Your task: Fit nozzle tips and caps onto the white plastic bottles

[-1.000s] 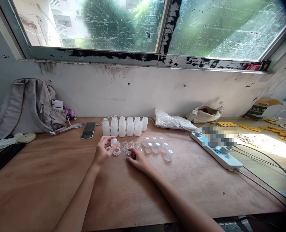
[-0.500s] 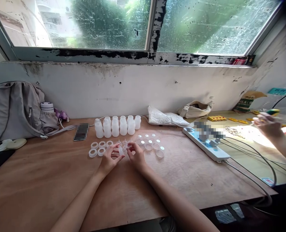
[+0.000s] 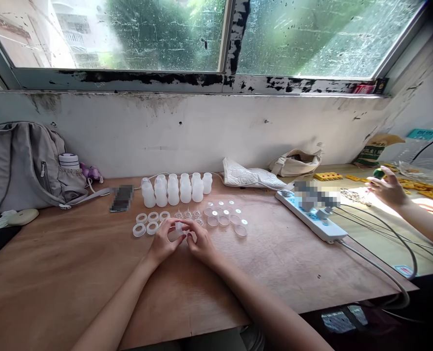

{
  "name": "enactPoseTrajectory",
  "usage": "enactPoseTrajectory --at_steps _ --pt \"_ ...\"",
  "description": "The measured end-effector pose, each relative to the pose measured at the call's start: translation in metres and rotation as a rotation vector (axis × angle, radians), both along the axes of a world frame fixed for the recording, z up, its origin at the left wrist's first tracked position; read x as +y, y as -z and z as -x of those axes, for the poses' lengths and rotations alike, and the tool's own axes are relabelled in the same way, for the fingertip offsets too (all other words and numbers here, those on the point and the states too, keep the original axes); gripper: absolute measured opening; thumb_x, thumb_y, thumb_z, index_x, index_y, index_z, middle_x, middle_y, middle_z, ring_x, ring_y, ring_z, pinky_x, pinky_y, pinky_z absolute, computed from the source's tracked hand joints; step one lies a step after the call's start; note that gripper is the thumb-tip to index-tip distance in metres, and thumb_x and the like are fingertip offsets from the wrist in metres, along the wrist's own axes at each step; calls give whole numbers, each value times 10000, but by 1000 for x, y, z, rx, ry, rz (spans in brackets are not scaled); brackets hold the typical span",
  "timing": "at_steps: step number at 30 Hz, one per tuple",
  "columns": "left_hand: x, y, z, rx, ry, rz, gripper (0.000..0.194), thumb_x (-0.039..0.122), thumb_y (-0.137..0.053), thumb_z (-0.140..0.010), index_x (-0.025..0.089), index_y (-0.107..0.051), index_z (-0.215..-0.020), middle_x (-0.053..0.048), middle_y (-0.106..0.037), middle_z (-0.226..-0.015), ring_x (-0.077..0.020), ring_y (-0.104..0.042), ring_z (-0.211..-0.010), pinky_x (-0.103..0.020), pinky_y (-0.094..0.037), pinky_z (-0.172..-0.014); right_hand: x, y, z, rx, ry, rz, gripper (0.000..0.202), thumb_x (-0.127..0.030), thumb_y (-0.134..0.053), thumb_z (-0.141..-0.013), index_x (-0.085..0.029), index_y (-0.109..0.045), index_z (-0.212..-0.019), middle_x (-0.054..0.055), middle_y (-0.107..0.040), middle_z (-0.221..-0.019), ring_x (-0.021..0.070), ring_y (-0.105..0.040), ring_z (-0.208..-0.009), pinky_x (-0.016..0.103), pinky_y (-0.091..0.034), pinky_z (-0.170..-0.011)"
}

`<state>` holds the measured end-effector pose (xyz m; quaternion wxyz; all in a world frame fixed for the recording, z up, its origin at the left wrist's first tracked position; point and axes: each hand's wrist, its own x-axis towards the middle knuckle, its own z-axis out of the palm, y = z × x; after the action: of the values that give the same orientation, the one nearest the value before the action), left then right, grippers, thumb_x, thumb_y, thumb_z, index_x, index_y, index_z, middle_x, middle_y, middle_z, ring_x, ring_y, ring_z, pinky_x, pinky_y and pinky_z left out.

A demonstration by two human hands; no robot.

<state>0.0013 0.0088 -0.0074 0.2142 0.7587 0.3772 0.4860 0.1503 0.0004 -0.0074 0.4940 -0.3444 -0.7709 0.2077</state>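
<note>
My left hand curls its fingers around a small translucent white screw ring, held just above the wooden table. My right hand meets it there, fingertips pinched at the ring on what looks like a clear bottle nipple, mostly hidden by the fingers. Just beyond my hands stand several clear nipples with pointed tips. White screw rings lie in two rows to the left. Clear round caps and small white discs are spread to the right. Behind them stand frosted white bottles in rows.
A phone and a grey backpack are on the left. A white power strip with cables crosses the right side. A plastic package and a beige bag lie by the wall. Another person's hand works at far right.
My right hand has moved left from the clear nipples to the ring in my left hand, and the fingertips now meet. The other person's hand has shifted left.
</note>
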Motion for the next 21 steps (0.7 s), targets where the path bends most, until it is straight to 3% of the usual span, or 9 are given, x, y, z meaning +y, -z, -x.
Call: enactPoseTrajectory --at_steps 4,6,10,12,14,17,21 --pt "-1 -2 1 84 -55 -49 368 256 -578 -731 210 -461 -1076 -66 -546 -1046 -205 -515 -1013 -382 -444 -870 3 -5 0 135 107 85 376 -53 -438 -693 -196 -507 -1034 51 -573 -902 158 -539 -818 289 -433 -708" --pt "-1 -3 2 104 -71 -63 385 265 -574 -736 210 -450 -1096 -75 -544 -1090 -221 -478 -1077 -400 -403 -913 7 -5 -1 234 132 221 320 -120 -488 -702 -188 -509 -1014 56 -567 -903 160 -540 -804 281 -439 -671" --pt "-1 -3 3 118 -10 -37 401 231 -520 -772 207 -404 -1155 -87 -500 -1190 -216 -377 -1188 -406 -332 -978 16 -2 -2 414 -111 652 290 -235 -538 -692 -167 -508 -973 10 -572 -683 133 -547 -597 241 -434 -513" --pt "-2 -4 2 129 -3 -32 414 221 -514 -769 201 -399 -1166 -90 -490 -1204 -218 -368 -1193 -408 -322 -982 18 1 -1 474 -174 742 254 -250 -560 -672 -161 -518 -905 -15 -549 -607 117 -523 -524 230 -422 -475" --pt "-2 -5 1 138 -36 -27 398 225 -512 -763 196 -425 -1149 -91 -511 -1166 -220 -430 -1132 -393 -370 -934 19 3 0 508 -140 726 230 -232 -580 -646 -163 -517 -857 -22 -544 -614 105 -510 -512 224 -421 -471" --pt "-1 -6 1 150 -109 37 297 223 -473 -776 184 -495 -1070 -76 -580 -992 -180 -564 -871 -319 -469 -746 18 5 1 457 -55 628 189 -194 -563 -645 -165 -533 -829 -18 -547 -650 103 -507 -543 223 -423 -499" --pt "0 -3 -2 157 -135 160 168 194 -482 -740 170 -540 -896 -27 -613 -773 -127 -562 -612 -247 -469 -580 16 9 2 258 70 465 168 -139 -514 -651 -162 -560 -811 -15 -544 -658 104 -489 -573 223 -408 -541"
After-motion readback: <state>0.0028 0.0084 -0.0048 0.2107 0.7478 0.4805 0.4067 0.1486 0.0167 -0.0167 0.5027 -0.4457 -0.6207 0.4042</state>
